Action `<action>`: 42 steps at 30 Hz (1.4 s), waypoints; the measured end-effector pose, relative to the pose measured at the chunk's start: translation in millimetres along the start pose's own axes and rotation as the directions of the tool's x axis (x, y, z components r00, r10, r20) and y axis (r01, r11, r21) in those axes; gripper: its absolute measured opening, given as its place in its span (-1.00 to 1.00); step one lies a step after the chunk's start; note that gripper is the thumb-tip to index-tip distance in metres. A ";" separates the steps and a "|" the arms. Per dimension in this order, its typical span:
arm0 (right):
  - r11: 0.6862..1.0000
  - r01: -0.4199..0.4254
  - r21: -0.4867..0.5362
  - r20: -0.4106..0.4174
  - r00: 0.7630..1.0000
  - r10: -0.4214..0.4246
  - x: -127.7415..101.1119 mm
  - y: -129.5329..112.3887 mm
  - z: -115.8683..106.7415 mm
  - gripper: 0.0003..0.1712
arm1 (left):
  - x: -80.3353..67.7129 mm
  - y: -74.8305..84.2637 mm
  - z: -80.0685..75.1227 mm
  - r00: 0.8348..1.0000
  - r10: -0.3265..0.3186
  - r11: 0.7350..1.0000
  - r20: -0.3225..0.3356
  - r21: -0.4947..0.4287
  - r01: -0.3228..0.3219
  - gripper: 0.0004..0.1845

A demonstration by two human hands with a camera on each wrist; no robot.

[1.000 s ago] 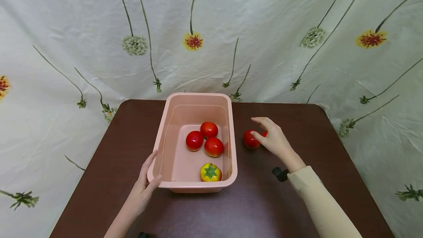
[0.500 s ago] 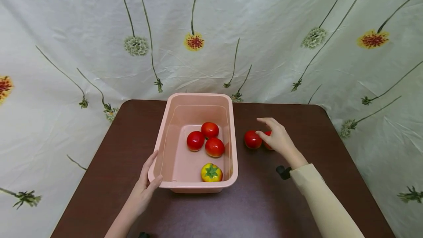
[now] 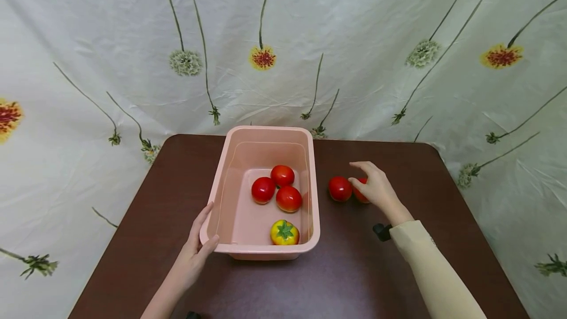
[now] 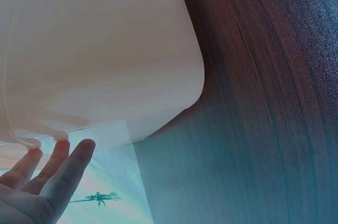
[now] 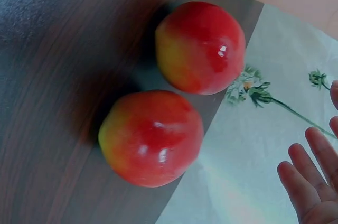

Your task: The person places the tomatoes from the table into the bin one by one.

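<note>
Your right hand [image 3: 375,188] hovers with fingers loosely spread, holding nothing, over the right tomato [image 3: 361,194]; the tomato lies directly beneath the palm, away from the tub [image 3: 312,188]. A second tomato [image 3: 339,188] sits just beside it, toward the tub. Your left hand [image 3: 195,252] rests flat, fingers straight, against the tub's near left corner. Count: two tomatoes on the desk [image 3: 381,279]; three red and one yellow [image 3: 284,233] in the tub.

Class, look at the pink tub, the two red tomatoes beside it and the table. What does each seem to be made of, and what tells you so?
Pink tub: probably thin plastic, smooth, slightly see-through walls, moulded rolled rim.
Two red tomatoes: glossy with sharp highlights; real or imitation cannot be told.
Table: dark brown wood-look top with fine grain lines, faint sheen; possibly laminate.
</note>
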State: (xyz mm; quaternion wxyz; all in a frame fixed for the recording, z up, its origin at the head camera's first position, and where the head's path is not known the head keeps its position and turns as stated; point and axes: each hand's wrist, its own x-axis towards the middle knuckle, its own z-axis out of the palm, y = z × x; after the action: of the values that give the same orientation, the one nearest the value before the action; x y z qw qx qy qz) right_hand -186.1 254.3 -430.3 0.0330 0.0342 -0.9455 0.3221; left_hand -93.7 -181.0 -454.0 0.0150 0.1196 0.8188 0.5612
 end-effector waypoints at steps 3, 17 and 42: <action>1.000 -0.013 -0.007 0.004 1.000 0.013 -0.9 4.9 2.3 -0.43 | 0.4 -0.4 0.2 1.000 0.011 1.000 0.000 -0.004 -0.011 -0.26; 0.998 -0.042 -0.039 0.016 0.999 0.043 -1.3 22.0 8.9 -0.42 | 0.2 -0.5 0.1 1.000 0.023 1.000 0.000 -0.007 -0.023 -0.26; 0.997 -0.064 -0.035 0.014 0.998 0.065 -4.3 44.6 16.5 -0.42 | -0.8 -0.8 0.0 1.000 0.017 1.000 0.003 -0.009 -0.017 -0.26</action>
State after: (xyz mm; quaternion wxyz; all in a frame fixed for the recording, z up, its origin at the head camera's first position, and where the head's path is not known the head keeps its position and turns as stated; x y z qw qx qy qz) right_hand -186.3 279.7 -470.7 0.0160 0.0055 -0.9518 0.3064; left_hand -93.0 -181.4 -454.9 0.0118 0.1273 0.8153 0.5648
